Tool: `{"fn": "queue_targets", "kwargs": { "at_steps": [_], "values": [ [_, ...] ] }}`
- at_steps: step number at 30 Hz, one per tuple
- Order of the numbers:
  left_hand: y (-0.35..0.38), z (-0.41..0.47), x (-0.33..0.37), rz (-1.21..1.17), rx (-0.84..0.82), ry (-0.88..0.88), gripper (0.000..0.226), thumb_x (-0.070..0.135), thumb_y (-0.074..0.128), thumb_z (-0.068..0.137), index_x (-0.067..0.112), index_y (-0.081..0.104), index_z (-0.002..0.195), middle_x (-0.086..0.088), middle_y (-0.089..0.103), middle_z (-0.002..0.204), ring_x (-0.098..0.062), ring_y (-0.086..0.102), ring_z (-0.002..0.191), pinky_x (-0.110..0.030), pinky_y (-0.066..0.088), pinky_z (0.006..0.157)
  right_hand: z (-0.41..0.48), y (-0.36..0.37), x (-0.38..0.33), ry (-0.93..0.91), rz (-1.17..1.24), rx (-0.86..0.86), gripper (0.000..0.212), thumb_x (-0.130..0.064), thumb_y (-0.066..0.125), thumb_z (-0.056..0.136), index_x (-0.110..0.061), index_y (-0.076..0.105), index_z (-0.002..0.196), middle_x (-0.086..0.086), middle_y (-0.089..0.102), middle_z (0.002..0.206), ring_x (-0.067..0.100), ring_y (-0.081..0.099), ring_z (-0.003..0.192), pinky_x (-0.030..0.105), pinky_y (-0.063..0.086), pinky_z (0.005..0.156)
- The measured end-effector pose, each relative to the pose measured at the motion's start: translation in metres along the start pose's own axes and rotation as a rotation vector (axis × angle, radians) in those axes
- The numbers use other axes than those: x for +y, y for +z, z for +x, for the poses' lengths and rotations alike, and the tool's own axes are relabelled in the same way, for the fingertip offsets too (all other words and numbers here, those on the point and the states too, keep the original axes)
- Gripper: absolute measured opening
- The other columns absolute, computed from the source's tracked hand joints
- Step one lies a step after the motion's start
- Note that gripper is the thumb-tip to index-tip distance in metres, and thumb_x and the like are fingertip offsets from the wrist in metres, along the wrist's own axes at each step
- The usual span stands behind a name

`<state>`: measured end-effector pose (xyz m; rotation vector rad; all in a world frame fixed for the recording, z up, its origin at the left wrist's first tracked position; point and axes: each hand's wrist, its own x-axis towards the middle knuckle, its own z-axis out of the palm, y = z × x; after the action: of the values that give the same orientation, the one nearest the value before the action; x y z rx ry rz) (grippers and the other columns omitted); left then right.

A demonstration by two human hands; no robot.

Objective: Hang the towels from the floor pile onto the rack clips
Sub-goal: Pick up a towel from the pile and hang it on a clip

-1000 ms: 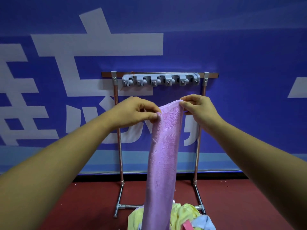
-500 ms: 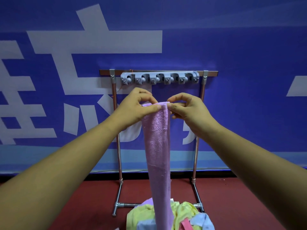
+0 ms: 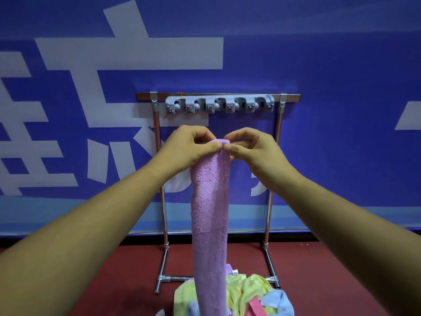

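Two hands, yours, left hand (image 3: 189, 148) and right hand (image 3: 256, 150), each pinch the bunched top of the purple towel (image 3: 210, 201) below the clip strip (image 3: 219, 105) on the far rack (image 3: 278, 124), likely narrowing it to fit one clip, its tail hanging into the near floor pile (image 3: 248, 289).

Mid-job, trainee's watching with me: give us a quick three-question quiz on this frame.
1. True or false: a towel already hangs from the clip strip.
2. Which towel do the left hand and right hand pinch at its top? A yellow, B purple, C blue.
3. Fill in: the towel pile lies on the red ____.
Key: 1 false, the clips are bare. 2 B, the purple towel. 3 floor.
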<state>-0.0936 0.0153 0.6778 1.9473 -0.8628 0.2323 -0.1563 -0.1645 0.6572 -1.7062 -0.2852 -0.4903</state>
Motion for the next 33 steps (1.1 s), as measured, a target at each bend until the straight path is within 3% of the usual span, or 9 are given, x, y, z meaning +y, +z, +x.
{"fn": "queue_targets", "kwargs": {
  "at_steps": [4, 7, 9, 12, 17, 21, 25, 29, 33],
  "values": [
    [0.005, -0.003, -0.007, -0.131, 0.032, -0.049, 0.027, 0.025, 0.079, 0.082, 0.019, 0.065, 0.103, -0.004, 0.073, 0.096, -0.008, 0.067, 0.087, -0.023, 0.053, 0.077, 0.004, 0.000, 0.003, 0.012, 0.023, 0.042, 0.013, -0.005, 0.072, 0.089, -0.005, 0.069, 0.102, 0.003, 0.077, 0.082, 0.015, 0.070, 0.080, 0.036, 0.058, 0.087],
    [0.013, -0.013, -0.017, -0.199, 0.022, -0.128, 0.026, 0.022, 0.079, 0.082, 0.018, 0.065, 0.103, 0.002, 0.069, 0.092, -0.001, 0.064, 0.076, -0.017, 0.050, 0.066, 0.008, 0.000, 0.004, 0.017, 0.087, 0.072, 0.010, -0.004, 0.072, 0.089, -0.008, 0.070, 0.098, 0.005, 0.075, 0.080, 0.021, 0.065, 0.081, 0.045, 0.056, 0.092],
    [0.022, -0.021, -0.028, -0.340, -0.005, -0.172, 0.023, 0.015, 0.078, 0.082, 0.016, 0.068, 0.103, 0.001, 0.072, 0.092, -0.006, 0.067, 0.082, -0.023, 0.053, 0.073, 0.011, 0.000, 0.005, 0.019, 0.131, 0.069, 0.010, -0.004, 0.072, 0.089, -0.011, 0.070, 0.095, 0.006, 0.073, 0.079, 0.023, 0.063, 0.082, 0.046, 0.054, 0.093],
    [0.039, -0.033, -0.043, -0.564, 0.034, -0.290, 0.040, 0.012, 0.083, 0.074, 0.014, 0.068, 0.111, -0.005, 0.075, 0.106, -0.023, 0.070, 0.102, -0.037, 0.056, 0.088, 0.013, 0.001, 0.004, 0.034, 0.170, 0.059, 0.010, -0.003, 0.070, 0.090, -0.012, 0.069, 0.095, 0.007, 0.072, 0.081, 0.023, 0.063, 0.084, 0.044, 0.054, 0.089],
    [0.062, -0.048, -0.053, -0.617, 0.089, -0.385, 0.025, 0.010, 0.080, 0.077, 0.007, 0.072, 0.100, -0.008, 0.077, 0.097, -0.023, 0.073, 0.092, -0.037, 0.057, 0.087, 0.016, -0.003, 0.003, 0.069, 0.218, 0.082, 0.010, -0.004, 0.068, 0.092, -0.012, 0.066, 0.096, 0.006, 0.069, 0.086, 0.020, 0.063, 0.083, 0.035, 0.054, 0.076],
    [0.067, -0.045, -0.045, -0.652, 0.116, -0.351, 0.020, 0.005, 0.077, 0.079, 0.009, 0.072, 0.098, -0.006, 0.077, 0.091, -0.018, 0.073, 0.084, -0.033, 0.058, 0.078, 0.015, -0.004, 0.009, 0.157, 0.253, 0.104, 0.006, -0.012, 0.069, 0.092, -0.012, 0.068, 0.098, 0.011, 0.065, 0.093, 0.023, 0.059, 0.087, 0.037, 0.053, 0.079],
    [0.063, -0.038, -0.037, -0.672, 0.144, -0.296, 0.029, 0.005, 0.078, 0.078, 0.013, 0.070, 0.105, -0.004, 0.077, 0.097, -0.018, 0.073, 0.091, -0.030, 0.058, 0.080, 0.006, 0.000, 0.018, 0.330, 0.314, -0.023, 0.012, -0.021, 0.071, 0.092, -0.012, 0.070, 0.085, 0.004, 0.063, 0.069, 0.015, 0.055, 0.059, 0.026, 0.049, 0.061],
    [0.058, -0.030, -0.038, -0.638, 0.212, -0.282, 0.041, 0.016, 0.083, 0.077, 0.014, 0.068, 0.115, -0.002, 0.076, 0.104, -0.020, 0.072, 0.098, -0.037, 0.058, 0.087, -0.015, 0.002, 0.041, 0.479, 0.231, -0.194, 0.030, -0.030, 0.075, 0.085, -0.006, 0.078, 0.101, 0.018, 0.074, 0.105, 0.027, 0.065, 0.094, 0.040, 0.048, 0.091],
    [0.052, -0.026, -0.045, -0.612, 0.219, -0.296, 0.049, 0.015, 0.083, 0.076, 0.013, 0.065, 0.122, 0.000, 0.075, 0.107, -0.018, 0.072, 0.100, -0.039, 0.057, 0.089, -0.027, 0.007, 0.059, 0.467, 0.169, -0.155, 0.022, -0.008, 0.075, 0.085, 0.000, 0.074, 0.105, 0.018, 0.075, 0.104, 0.023, 0.068, 0.089, 0.042, 0.052, 0.094]
  ]
}}
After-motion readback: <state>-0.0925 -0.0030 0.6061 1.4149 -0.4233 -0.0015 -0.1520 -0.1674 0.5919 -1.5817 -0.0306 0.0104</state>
